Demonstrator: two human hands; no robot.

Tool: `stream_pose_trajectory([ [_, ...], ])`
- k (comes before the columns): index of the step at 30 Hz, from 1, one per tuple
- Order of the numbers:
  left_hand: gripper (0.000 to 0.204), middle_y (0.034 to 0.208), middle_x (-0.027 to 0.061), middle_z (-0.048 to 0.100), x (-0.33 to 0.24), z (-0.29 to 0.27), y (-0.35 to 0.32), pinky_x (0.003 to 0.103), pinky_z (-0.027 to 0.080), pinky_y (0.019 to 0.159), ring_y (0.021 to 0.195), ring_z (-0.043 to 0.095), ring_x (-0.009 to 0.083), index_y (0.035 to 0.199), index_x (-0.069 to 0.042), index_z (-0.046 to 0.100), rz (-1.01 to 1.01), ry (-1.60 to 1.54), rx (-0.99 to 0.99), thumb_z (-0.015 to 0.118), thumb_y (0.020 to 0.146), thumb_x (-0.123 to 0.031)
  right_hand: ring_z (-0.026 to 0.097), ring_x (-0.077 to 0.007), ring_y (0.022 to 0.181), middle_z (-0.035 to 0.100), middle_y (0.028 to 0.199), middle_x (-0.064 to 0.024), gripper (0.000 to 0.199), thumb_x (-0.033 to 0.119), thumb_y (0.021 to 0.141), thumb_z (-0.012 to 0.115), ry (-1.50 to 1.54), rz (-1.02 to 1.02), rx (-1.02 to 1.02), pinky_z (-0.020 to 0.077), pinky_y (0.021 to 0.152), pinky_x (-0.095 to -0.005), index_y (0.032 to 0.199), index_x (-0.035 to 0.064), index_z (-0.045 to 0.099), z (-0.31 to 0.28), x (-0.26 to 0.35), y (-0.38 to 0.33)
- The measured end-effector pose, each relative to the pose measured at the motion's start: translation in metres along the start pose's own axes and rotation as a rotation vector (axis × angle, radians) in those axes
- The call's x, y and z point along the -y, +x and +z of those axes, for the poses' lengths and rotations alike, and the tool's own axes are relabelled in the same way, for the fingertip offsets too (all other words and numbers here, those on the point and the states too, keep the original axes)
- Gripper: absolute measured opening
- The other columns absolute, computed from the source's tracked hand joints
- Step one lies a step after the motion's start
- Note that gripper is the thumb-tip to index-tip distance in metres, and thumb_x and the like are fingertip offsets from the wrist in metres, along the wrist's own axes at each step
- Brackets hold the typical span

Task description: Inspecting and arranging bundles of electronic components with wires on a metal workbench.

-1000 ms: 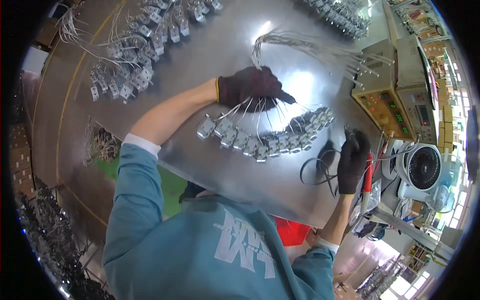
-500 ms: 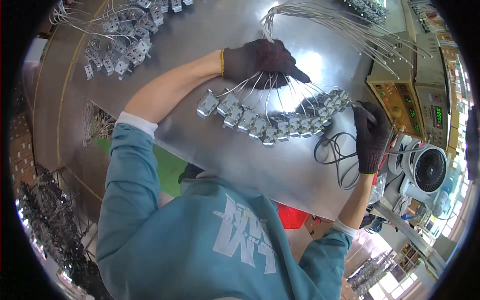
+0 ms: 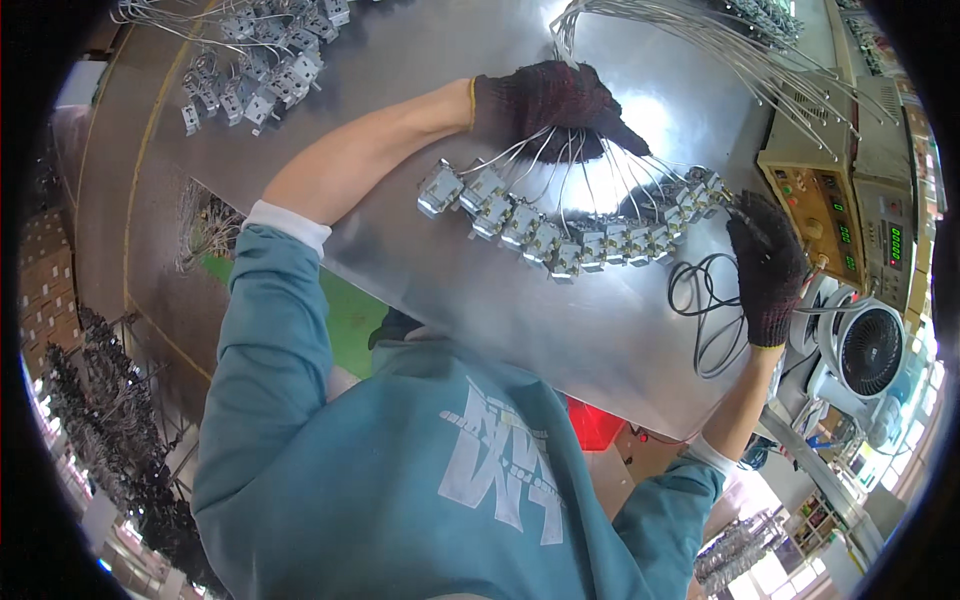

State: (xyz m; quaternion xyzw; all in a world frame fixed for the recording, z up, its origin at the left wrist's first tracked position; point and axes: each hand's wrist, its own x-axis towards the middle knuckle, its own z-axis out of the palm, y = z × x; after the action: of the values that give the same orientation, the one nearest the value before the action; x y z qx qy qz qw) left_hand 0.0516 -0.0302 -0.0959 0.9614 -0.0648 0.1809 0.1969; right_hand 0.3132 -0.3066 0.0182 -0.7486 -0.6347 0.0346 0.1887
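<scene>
My left hand point(image 3: 545, 100), in a dark knit glove, is closed over a fan of thin grey wires point(image 3: 560, 165) on the shiny metal table point(image 3: 450, 300). The wires run down to a curved row of several small metal components point(image 3: 560, 240) lying on the sheet. My right hand point(image 3: 768, 265), also gloved, grips a dark corded tool point(image 3: 738, 208) whose tip touches the right end of the row. A black cable point(image 3: 705, 315) coils just below that hand.
A heap of the same wired components point(image 3: 260, 70) lies at the far left of the table. More long wires point(image 3: 700, 30) trail off the far edge. A beige test instrument point(image 3: 850, 200) with green digits and a white fan point(image 3: 868, 350) stand at the right. A red object point(image 3: 590, 420) sits under the table.
My right hand has moved up from beside the cable coil to the right end of the component row. My left hand has stayed on the fanned wires while the view shifted.
</scene>
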Motion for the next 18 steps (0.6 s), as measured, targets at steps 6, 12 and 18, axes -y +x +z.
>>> stream_pose_trajectory([
  [6, 0.045, 0.114, 0.0113, 0.077, -0.001, -0.005, -0.001, 0.049, 0.060, 0.092, 0.101, 0.072, 0.0360, 0.142, -0.028, 0.071, 0.010, -0.143, -0.012, 0.067, 0.098, -0.019, 0.074, -0.0266, 0.116, 0.078, 0.127, -0.0135, 0.030, 0.006, 0.093, 0.082, 0.047, 0.052, -0.006, 0.0586, 0.099, -0.0375, 0.123, 0.0048, 0.078, 0.001, 0.010, -0.001],
  [12, 0.049, 0.115, 0.0109, 0.077, -0.002, -0.006, -0.002, 0.050, 0.059, 0.095, 0.104, 0.071, 0.0358, 0.146, -0.031, 0.068, -0.016, -0.044, 0.024, 0.067, 0.098, -0.021, 0.074, -0.0222, 0.111, 0.078, 0.125, -0.0123, 0.032, 0.007, 0.097, 0.078, 0.245, 0.217, -0.025, 0.0585, 0.097, -0.0354, 0.129, 0.0042, 0.076, 0.002, 0.026, -0.007],
  [18, 0.049, 0.116, 0.0099, 0.077, 0.001, 0.001, 0.002, 0.049, 0.059, 0.095, 0.102, 0.071, 0.0347, 0.147, -0.034, 0.067, -0.016, -0.002, 0.037, 0.067, 0.099, -0.022, 0.072, -0.0150, 0.108, 0.076, 0.127, -0.0078, 0.031, 0.007, 0.099, 0.078, 0.401, 0.326, -0.016, 0.0615, 0.090, -0.0323, 0.130, 0.0042, 0.074, 0.014, 0.037, -0.015],
])
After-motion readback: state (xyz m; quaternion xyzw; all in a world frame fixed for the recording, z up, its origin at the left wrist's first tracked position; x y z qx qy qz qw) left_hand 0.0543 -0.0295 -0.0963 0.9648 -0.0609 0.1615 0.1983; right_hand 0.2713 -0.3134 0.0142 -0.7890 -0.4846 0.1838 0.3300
